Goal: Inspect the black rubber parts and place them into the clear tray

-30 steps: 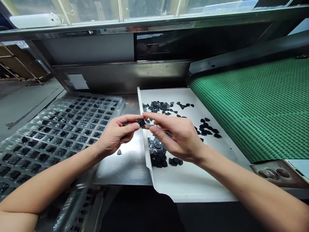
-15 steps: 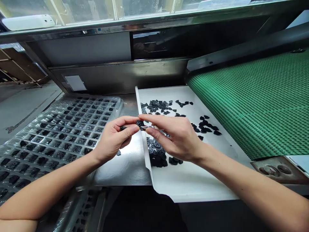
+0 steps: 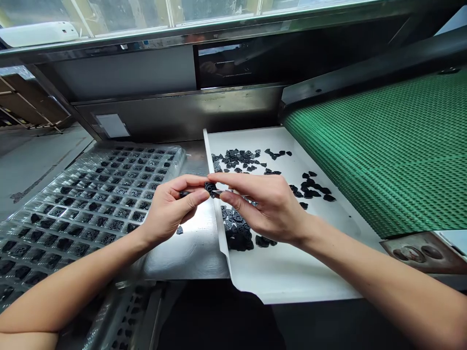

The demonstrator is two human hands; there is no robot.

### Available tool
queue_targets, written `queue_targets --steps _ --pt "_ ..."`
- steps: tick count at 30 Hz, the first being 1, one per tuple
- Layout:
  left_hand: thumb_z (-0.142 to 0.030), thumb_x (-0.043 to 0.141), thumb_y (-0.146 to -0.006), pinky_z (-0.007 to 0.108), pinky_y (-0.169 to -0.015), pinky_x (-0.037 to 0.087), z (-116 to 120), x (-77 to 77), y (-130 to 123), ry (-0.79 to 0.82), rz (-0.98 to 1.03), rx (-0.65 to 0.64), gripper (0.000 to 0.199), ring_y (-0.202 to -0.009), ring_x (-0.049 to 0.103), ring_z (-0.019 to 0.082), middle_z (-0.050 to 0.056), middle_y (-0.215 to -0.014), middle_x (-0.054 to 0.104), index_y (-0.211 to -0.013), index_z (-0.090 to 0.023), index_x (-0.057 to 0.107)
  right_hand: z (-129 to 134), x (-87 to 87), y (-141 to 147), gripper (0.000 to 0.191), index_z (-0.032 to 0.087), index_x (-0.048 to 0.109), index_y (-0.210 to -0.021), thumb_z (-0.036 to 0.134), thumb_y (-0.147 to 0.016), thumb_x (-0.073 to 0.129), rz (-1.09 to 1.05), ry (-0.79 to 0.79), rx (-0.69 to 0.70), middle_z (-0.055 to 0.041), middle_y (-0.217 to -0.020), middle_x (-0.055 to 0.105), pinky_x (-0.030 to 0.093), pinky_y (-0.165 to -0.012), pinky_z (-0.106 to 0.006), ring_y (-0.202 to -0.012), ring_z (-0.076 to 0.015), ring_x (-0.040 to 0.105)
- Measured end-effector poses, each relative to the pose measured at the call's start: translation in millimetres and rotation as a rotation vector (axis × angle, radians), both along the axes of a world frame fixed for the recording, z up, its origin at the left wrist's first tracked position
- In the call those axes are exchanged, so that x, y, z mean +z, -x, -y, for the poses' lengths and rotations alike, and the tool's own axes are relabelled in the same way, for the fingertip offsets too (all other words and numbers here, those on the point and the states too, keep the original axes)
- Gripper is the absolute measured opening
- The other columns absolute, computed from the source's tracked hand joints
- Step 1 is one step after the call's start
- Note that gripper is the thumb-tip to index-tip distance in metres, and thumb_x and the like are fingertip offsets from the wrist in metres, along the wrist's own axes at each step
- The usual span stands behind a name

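Note:
Over the left rim of the white tray, my two hands nearly meet. Pinched in the fingertips of my left hand is a small black plastic part with a patterned face. A dark piece also shows by its curled fingers; I cannot tell what it is. My right hand grips a thin silvery tool whose tip touches or nearly touches the part. The tool's exact kind is hidden by the fingers. The right index fingertip rests at the part's upper edge.
Several loose black parts lie in piles in the white tray. Left of it stands a clear compartment tray filled with black parts. One loose piece lies on the metal table. A green conveyor belt runs at right.
The small black part has turned slightly in the left fingertips, so its face shows at another angle. Both hands stay in almost the same place, and the view has shifted a little.

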State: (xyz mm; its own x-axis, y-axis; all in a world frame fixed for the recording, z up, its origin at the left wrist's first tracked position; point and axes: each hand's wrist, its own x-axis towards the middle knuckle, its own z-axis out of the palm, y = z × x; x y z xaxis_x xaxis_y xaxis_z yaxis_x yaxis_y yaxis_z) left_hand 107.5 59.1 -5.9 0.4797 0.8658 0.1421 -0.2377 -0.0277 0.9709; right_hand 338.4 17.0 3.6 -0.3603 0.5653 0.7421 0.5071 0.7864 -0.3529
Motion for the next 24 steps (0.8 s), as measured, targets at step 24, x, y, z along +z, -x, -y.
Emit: queue_targets --steps 24 --pt "-0.032 0.088 -0.090 0.016 -0.039 0.024 -1.2 9.0 0.4 -0.005 -0.050 -0.063 0.023 -0.043 0.037 0.004 -0.003 -0.059 0.051 -0.109 -0.021 0.086 1.6 3.7 -0.6 0.023 0.017 0.069 -0.130 0.018 -0.109 0.062 -0.127 0.136 0.046 -0.0005 -0.102 0.081 0.056 -0.074 -0.024 -0.091 -0.0132 0.077"
